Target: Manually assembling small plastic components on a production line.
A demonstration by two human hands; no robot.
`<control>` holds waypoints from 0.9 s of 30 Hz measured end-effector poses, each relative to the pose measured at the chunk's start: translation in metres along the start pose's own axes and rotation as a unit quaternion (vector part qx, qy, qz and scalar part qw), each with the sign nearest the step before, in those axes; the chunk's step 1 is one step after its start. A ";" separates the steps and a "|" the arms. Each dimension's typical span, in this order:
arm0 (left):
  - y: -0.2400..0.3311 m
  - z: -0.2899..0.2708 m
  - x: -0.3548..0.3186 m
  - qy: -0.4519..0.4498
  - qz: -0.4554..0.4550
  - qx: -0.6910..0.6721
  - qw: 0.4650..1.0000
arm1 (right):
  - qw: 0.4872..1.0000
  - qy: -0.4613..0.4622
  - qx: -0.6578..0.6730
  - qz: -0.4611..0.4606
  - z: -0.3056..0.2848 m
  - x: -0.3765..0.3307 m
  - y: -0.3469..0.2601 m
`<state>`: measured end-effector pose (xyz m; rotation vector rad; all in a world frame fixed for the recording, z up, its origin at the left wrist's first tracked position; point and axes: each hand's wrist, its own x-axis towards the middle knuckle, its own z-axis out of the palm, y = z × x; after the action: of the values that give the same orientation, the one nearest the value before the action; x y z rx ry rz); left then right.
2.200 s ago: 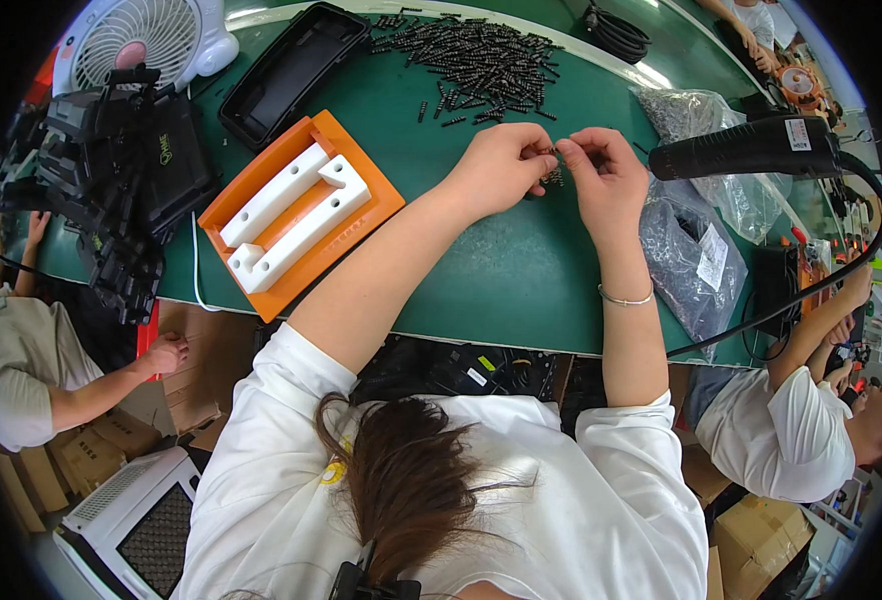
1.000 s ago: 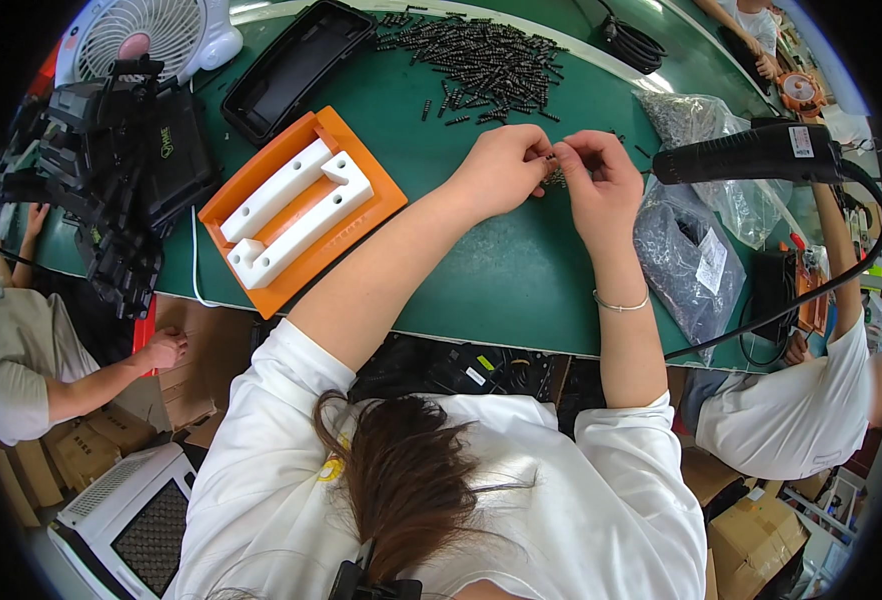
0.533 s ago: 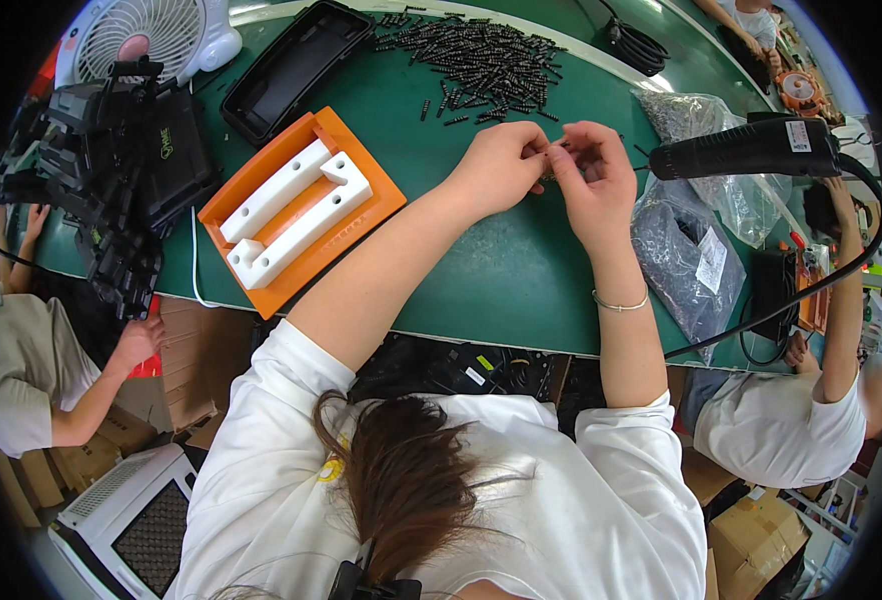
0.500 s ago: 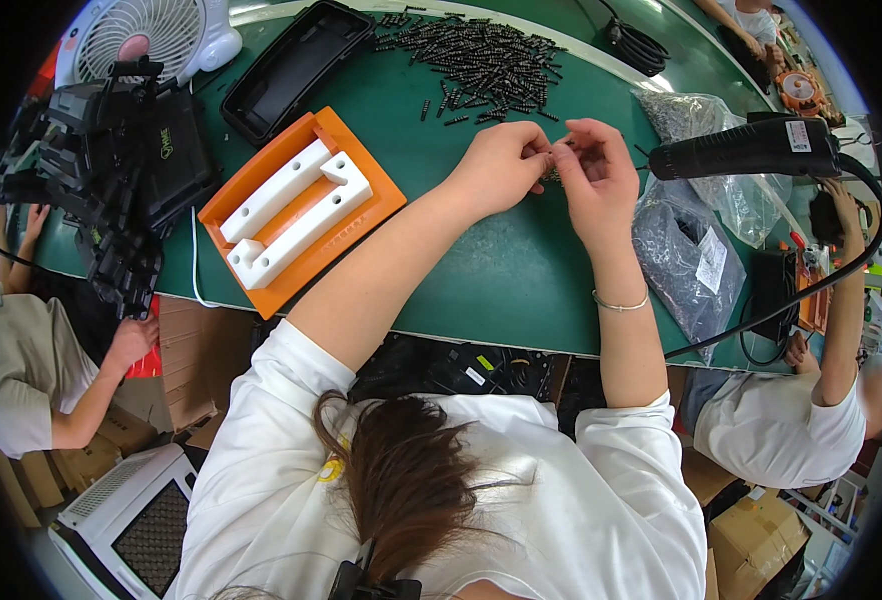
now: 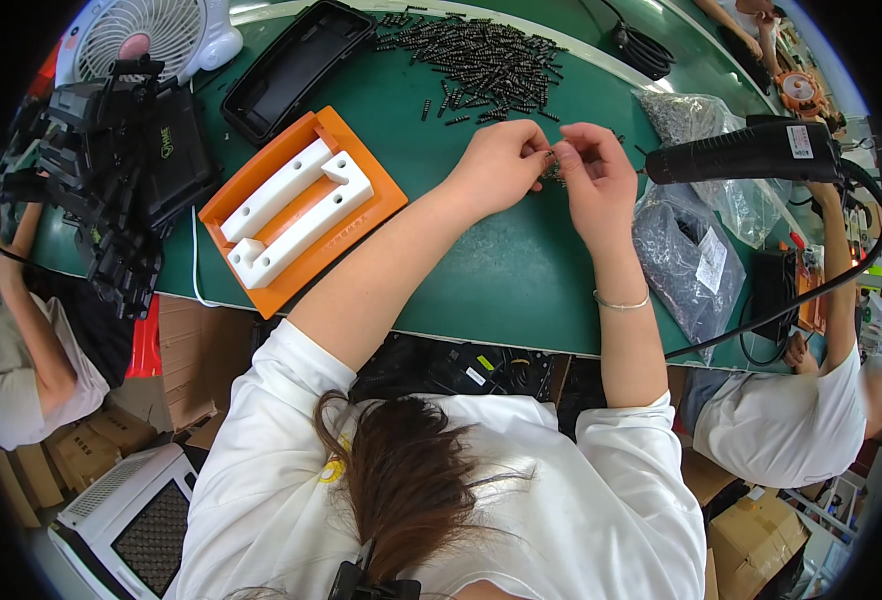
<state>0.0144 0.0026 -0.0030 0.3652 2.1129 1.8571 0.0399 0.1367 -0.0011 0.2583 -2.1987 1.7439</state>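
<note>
Small dark part pinched between both hands

Our left hand (image 5: 496,165) and right hand (image 5: 593,180) pinch one small part (image 5: 555,158) above the green surface (image 5: 501,270); we should grip near its ends, fingertips steady.

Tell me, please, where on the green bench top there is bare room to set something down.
Bare green mat lies between the orange tray with white blocks and the grey plastic bag, below the left hand and right hand. The far edge is crowded by the pile of small black screws.
</note>
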 end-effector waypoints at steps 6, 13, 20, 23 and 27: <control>-0.005 0.001 0.001 0.015 0.015 0.000 1.000 | 0.993 -0.027 -0.092 -0.073 0.002 0.001 -0.001; -0.008 0.003 0.002 0.024 0.041 -0.015 0.999 | 0.996 -0.050 -0.054 -0.046 0.000 0.003 -0.001; -0.007 0.003 0.001 0.023 0.031 0.017 0.999 | 0.995 -0.046 -0.076 -0.037 -0.001 0.003 -0.003; -0.007 0.003 0.001 0.024 0.026 0.017 0.999 | 0.992 -0.071 -0.104 -0.011 -0.003 0.002 -0.004; -0.006 0.002 0.001 0.028 0.038 0.018 0.999 | 0.990 -0.048 -0.115 -0.070 0.000 0.003 -0.002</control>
<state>0.0141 0.0046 -0.0091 0.4128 2.1999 1.8953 0.0382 0.1363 0.0020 0.4354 -2.3612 1.4185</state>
